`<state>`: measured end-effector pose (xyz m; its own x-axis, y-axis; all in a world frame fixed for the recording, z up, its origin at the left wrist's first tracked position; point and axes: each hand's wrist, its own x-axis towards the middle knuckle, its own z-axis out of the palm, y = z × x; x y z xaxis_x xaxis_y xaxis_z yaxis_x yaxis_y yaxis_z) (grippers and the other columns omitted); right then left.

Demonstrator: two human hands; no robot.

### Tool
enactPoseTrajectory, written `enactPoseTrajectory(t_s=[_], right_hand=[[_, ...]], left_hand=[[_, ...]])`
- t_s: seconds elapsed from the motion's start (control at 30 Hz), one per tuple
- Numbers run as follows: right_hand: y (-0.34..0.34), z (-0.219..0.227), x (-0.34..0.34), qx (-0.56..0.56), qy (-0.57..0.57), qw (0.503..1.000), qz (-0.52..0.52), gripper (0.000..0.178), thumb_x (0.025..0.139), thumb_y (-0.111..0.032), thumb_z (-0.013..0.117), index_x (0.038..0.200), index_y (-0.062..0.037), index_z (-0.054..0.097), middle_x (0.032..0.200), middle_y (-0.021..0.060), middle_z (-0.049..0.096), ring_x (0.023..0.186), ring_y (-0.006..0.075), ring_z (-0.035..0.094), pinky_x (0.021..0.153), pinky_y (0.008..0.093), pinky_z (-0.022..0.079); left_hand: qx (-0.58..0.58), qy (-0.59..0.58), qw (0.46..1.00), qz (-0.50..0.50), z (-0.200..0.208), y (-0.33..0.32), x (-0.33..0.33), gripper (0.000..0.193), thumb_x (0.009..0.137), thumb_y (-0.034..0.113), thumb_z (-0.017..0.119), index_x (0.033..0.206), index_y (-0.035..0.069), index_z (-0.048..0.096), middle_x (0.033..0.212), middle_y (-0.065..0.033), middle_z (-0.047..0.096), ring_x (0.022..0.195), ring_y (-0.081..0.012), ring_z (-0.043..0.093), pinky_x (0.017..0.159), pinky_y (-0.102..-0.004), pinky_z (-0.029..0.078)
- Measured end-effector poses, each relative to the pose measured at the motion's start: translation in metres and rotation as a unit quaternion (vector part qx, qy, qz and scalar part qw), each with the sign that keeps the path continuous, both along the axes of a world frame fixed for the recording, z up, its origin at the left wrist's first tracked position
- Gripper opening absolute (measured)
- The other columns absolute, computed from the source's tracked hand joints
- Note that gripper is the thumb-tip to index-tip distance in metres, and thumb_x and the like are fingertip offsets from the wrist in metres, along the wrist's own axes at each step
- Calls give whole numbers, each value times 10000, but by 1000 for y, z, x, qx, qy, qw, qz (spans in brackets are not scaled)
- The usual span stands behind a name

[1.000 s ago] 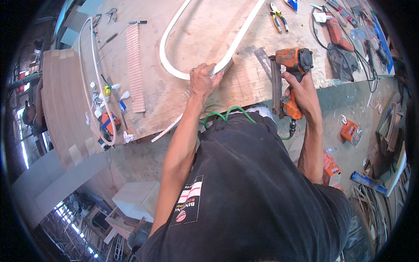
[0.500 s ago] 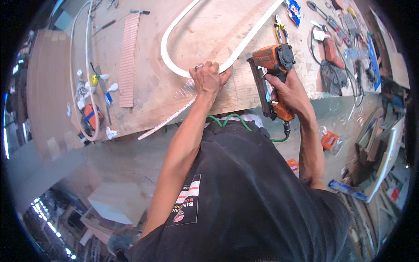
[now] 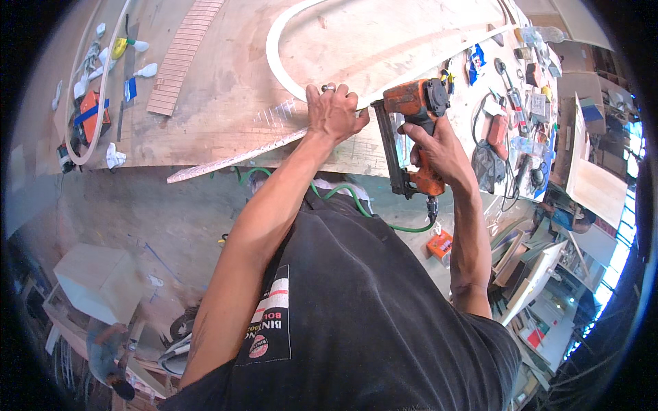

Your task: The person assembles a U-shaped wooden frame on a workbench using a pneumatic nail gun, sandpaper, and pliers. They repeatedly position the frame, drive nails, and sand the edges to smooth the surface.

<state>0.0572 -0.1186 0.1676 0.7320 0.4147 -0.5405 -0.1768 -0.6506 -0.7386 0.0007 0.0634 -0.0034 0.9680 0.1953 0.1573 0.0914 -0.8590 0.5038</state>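
My left hand (image 3: 334,115) is closed over the bend of a narrow, white-edged curved frame (image 3: 275,56) near the table's front edge. Out from under that hand, a notched wooden strip (image 3: 236,156) runs to the left and past the edge. My right hand (image 3: 442,149) grips the handle of an orange and black air nail gun (image 3: 410,98). The gun's nose is at the frame, just right of my left hand; whether they touch I cannot tell. A green air hose (image 3: 356,200) joins the gun's base.
On the wooden table (image 3: 226,82) lie a slotted wooden strip (image 3: 181,58), a pale looped strip (image 3: 103,89), bulbs and a blue packet (image 3: 476,63). Tools and cords crowd the right end, with a drill-like red tool (image 3: 498,130). Another person (image 3: 104,353) is at lower left.
The nail gun has moved left to the frame beside my left hand. My view has shifted, bringing more of the right side in. My left hand keeps its hold.
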Motion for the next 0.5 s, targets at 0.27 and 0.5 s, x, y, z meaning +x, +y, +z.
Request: enactPoseTrajectory(t_s=[0.27, 0.5], right_hand=[[6, -1, 2, -29, -10, 1000, 4, 501, 960, -205, 686, 1364, 12, 484, 1011, 102, 650, 613, 142, 613, 553, 317, 518], [13, 3, 2, -43, -22, 999, 15, 483, 961, -196, 683, 1359, 2, 494, 977, 87, 637, 609, 140, 610, 549, 313, 517]], left_hand=[[-6, 4, 1000, -10, -1, 1, -2, 319, 770, 417, 766, 784, 99, 759, 870, -84, 701, 878, -251, 672, 799, -492, 344], [-15, -28, 999, -3, -3, 0, -4, 301, 774, 397, 770, 768, 96, 754, 849, -82, 692, 855, -249, 669, 791, -483, 346]])
